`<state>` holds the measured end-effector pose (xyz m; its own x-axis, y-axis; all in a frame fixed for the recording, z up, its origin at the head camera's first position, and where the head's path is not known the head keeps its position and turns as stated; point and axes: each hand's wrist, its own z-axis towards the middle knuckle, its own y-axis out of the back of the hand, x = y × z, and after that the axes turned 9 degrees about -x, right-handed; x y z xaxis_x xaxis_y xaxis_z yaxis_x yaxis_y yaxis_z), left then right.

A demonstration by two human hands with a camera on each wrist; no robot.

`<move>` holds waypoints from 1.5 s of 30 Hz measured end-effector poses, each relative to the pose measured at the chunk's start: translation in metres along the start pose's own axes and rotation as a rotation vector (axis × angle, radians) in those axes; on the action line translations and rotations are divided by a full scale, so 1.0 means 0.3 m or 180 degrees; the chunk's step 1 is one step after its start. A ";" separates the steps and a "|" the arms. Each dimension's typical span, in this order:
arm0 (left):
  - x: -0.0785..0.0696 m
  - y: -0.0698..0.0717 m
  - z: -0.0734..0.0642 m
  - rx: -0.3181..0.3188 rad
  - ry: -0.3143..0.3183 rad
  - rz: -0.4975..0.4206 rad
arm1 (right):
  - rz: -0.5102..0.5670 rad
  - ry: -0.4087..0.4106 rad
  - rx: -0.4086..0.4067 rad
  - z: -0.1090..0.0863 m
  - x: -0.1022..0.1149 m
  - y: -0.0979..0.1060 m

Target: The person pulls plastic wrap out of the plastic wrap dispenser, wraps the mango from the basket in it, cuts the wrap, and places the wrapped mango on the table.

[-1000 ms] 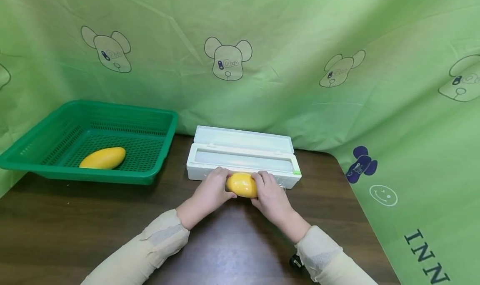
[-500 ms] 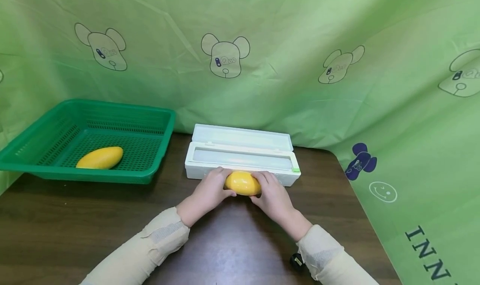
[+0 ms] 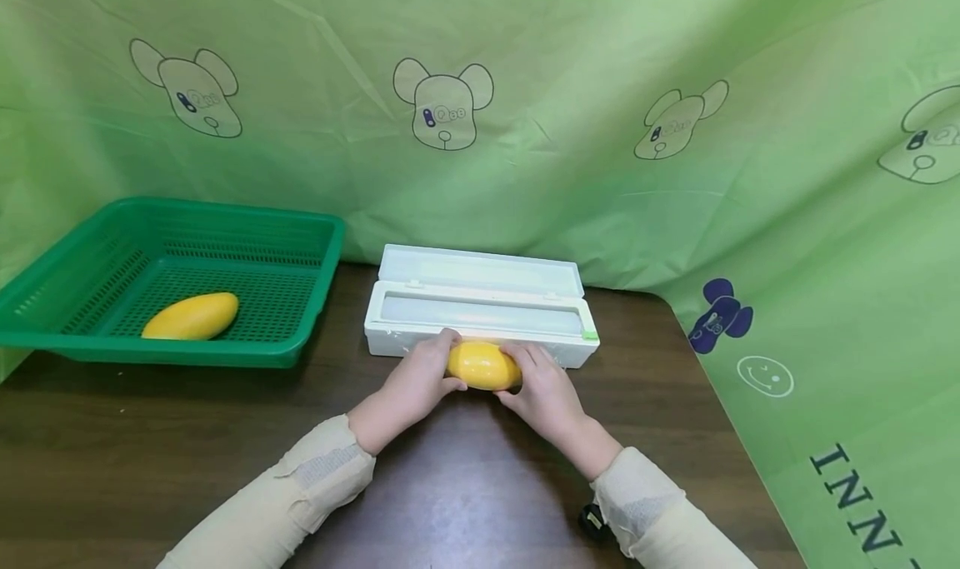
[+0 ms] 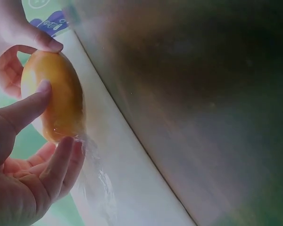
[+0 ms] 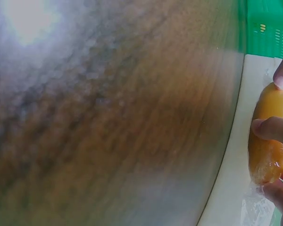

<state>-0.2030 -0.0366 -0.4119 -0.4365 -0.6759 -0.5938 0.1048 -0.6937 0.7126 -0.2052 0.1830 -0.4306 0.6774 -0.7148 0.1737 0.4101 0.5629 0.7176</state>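
Note:
A yellow mango [image 3: 484, 366] is held between both hands, just in front of a long white cling film box [image 3: 480, 341]. My left hand [image 3: 417, 379] grips one end of it and my right hand [image 3: 546, 392] grips the other. In the left wrist view the mango [image 4: 61, 94] has a thumb pressed on its side and fingers under its end. Clear cling film [image 4: 101, 188] clings to that end and trails over the box's white front. Wrinkled film [image 5: 257, 207] also hangs at the other end in the right wrist view. The box's lid [image 3: 480, 271] is tipped back.
A green basket [image 3: 300, 354] stands on the left, with another mango [image 3: 192, 316] in it. A small black object [image 3: 592, 521] lies by the right sleeve on the brown wooden table [image 3: 465, 502]. Green curtain [image 3: 570, 194] hangs behind and to the right.
Both hands keep holding the mango by the box's front. It has tilted slightly, and more of its length shows than a second ago. The head view has shifted a little.

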 end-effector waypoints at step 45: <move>0.012 -0.008 0.017 0.0661 0.0210 0.0321 | 0.0278 -0.0267 0.0488 0.001 -0.018 -0.003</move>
<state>-0.2096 -0.0363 -0.4138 -0.3730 -0.7588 -0.5340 -0.0442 -0.5603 0.8271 -0.2095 0.1863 -0.4320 0.6504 -0.7017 0.2907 0.2499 0.5591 0.7905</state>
